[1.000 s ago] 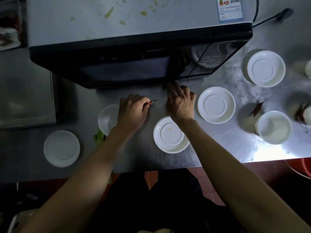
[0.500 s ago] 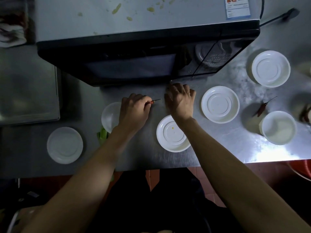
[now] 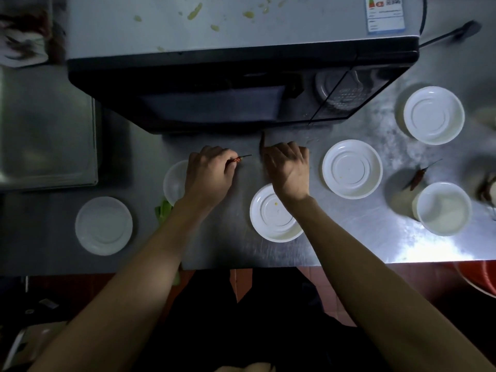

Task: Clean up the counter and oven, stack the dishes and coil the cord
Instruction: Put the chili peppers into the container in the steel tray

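Observation:
On the steel counter [image 3: 362,232] in front of the black microwave oven [image 3: 241,76], my left hand [image 3: 209,174] pinches a small red chili [image 3: 239,158] whose stem pokes out to the right. Just right of it, my right hand [image 3: 288,167] has curled fingers, and a dark chili [image 3: 262,143] sticks up from its fingertips. Several white dishes lie around: one [image 3: 268,221] under my right wrist, one [image 3: 352,169] to its right, one [image 3: 174,181] half hidden by my left hand, one [image 3: 103,225] at the far left. Yellow food scraps [image 3: 194,14] dot the oven top.
Two more white dishes [image 3: 434,115] [image 3: 444,208] sit at the right, with a loose chili [image 3: 417,178] between them. The black cord [image 3: 445,36] runs behind the oven. A green leaf [image 3: 163,209] lies by my left wrist. A metal tray [image 3: 45,130] stands at left, a red basin [image 3: 480,277] below right.
My right hand's fingers have curled in at the oven's base and the dark chili now stands out from them. My left hand has kept its chili and hardly moved.

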`<move>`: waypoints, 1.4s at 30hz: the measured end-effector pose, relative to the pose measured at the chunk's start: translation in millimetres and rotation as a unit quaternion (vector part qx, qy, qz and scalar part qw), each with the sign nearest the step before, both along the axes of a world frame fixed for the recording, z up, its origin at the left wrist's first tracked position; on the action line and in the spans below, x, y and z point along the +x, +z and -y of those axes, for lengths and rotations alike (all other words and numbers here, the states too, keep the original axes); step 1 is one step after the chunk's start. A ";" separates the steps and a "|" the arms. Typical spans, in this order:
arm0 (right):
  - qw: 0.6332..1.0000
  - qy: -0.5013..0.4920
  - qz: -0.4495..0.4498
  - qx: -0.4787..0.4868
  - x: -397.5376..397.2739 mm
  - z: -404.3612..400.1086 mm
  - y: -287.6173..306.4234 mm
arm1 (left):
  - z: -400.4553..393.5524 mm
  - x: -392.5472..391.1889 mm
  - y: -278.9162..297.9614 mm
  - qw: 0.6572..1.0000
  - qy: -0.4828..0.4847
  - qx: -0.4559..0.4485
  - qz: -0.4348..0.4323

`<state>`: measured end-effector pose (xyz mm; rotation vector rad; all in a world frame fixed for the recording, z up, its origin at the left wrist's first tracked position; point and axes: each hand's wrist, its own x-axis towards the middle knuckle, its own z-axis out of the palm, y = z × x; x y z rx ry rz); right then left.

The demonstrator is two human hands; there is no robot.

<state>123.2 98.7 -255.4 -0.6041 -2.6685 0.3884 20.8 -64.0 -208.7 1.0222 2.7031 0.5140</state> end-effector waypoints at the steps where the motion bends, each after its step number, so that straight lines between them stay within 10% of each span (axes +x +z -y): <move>1: 1.000 0.013 -0.016 0.002 2.6 2.1 2.9 | 1.9 -1.5 1.1 1.000 0.003 0.001 -0.002; 20: 0.980 0.182 -0.073 -0.042 -54.5 111.3 63.0 | 135.0 -40.8 35.6 0.989 0.137 0.034 -0.049; 42: 0.979 0.136 -0.148 -0.037 -203.6 321.1 114.3 | 356.1 -174.6 60.4 0.982 0.125 0.116 -0.088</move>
